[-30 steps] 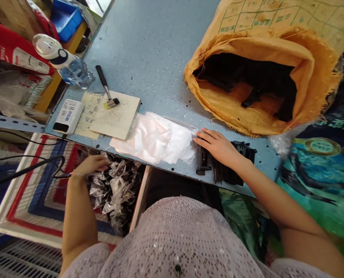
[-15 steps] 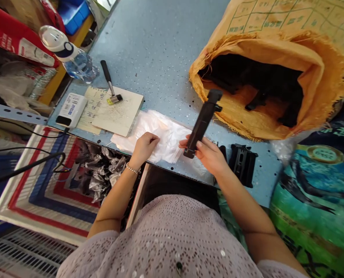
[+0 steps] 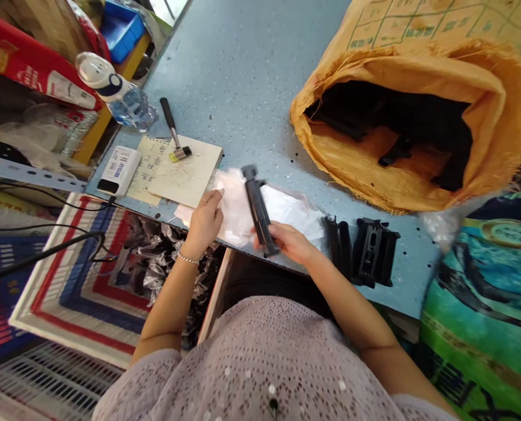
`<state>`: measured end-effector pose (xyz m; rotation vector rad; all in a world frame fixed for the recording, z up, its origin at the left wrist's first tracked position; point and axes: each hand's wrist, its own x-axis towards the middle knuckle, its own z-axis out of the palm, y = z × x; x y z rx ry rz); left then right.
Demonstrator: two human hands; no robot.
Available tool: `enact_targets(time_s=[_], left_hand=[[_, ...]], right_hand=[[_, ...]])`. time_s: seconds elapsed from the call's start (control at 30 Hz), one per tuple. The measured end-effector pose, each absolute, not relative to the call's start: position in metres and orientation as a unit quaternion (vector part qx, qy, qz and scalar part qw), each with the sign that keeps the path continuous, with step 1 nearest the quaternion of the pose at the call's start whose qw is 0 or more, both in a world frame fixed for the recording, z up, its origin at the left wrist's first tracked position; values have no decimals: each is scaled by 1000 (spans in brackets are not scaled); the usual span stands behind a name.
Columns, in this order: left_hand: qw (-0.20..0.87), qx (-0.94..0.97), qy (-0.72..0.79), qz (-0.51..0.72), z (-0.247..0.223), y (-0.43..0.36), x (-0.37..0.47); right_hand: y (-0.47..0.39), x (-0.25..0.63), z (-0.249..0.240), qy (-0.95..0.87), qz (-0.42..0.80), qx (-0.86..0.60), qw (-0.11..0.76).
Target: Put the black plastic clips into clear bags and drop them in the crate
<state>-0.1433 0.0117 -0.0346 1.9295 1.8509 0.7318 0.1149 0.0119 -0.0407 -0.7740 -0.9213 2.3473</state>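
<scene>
My right hand [image 3: 289,241] is closed around the lower end of a long black plastic part [image 3: 258,207], which leans up and to the left over the bags and is slightly blurred. Beneath it lies a stack of thin clear plastic bags [image 3: 282,204] at the table's front edge. My left hand [image 3: 206,219] rests at the left side of this stack, thumb apart from the fingers, fingertips touching the plastic. More black plastic parts [image 3: 374,251] lie side by side to the right of my right forearm.
An orange woven sack [image 3: 400,199] holding black parts lies open at the back right. Left on the table [image 3: 225,76] are a small hammer-like tool [image 3: 172,128], cardboard [image 3: 194,169], a white box [image 3: 120,169] and a water bottle [image 3: 131,105]. Below left, a basket [image 3: 45,257] holds bagged black items.
My right hand has brought the black plastic part leftward over the bags, and its top now tips left. My left hand has shifted slightly left, its thumb and fingers further apart.
</scene>
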Motion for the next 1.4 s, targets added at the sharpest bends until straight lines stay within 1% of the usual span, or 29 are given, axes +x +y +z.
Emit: enact_targets(time_s=[0.07, 0.13, 0.2, 0.27, 0.33, 0.4, 0.47, 0.53, 0.63, 0.7, 0.77, 0.83, 0.9, 0.93, 1.0, 1.07, 1.13, 1.23, 1.3, 1.37, 1.4], left_hand=[[214, 682, 637, 289, -37, 13, -150], [216, 689, 621, 305, -37, 8, -156], [194, 703, 609, 312, -32, -4, -155], [186, 737, 572, 308, -27, -19, -145], [205, 783, 508, 295, -22, -34, -129], [233, 812, 456, 279, -19, -44, -112], [253, 818, 442, 268, -13, -53, -102], [256, 812, 450, 271, 2, -64, -104], [270, 781, 497, 265, 40, -94, -134], [302, 752, 544, 219, 60, -115, -172], [322, 723, 590, 160, 58, -125, -220], [337, 671, 651, 112, 29, -116, -268], [314, 578, 750, 70, -15, -91, -309], [277, 534, 797, 59, -37, -76, -324], [212, 487, 843, 85, -72, -47, -346], [195, 484, 841, 143, -87, -27, -354], [240, 488, 823, 164, -80, -19, -350], [384, 478, 784, 91, -44, -30, -320], [483, 498, 718, 64, -14, -44, -284], [532, 547, 636, 113, 9, -52, -234], [528, 569, 608, 166, 16, -51, -207]], right_hand=[[3, 120, -43, -299, 922, -199, 144], [1, 114, -49, -233, 954, -158, 103], [3, 101, -56, -194, 963, -155, 107], [8, 87, -58, -229, 945, -197, 127], [12, 76, -54, -324, 886, -289, 164], [11, 71, -48, -418, 794, -390, 207], [4, 72, -40, -496, 708, -455, 214], [-5, 77, -32, -560, 679, -440, 177], [-15, 101, -17, -605, 731, -292, 118], [-15, 128, -5, -617, 747, -228, 102], [-13, 161, 9, -632, 726, -257, 92], [-12, 196, 20, -669, 639, -368, 95], [-13, 227, 27, -715, 469, -510, 96], [-15, 240, 27, -730, 374, -566, 89], [-19, 260, 25, -747, 225, -622, 64], [-22, 272, 20, -775, 140, -615, 40], [-21, 279, 14, -815, 92, -571, 11], [-10, 282, 6, -868, 43, -493, -41], [3, 282, 0, -891, 31, -449, -56], [17, 282, -4, -910, 42, -409, -59], [24, 283, -6, -918, 53, -390, -56]])
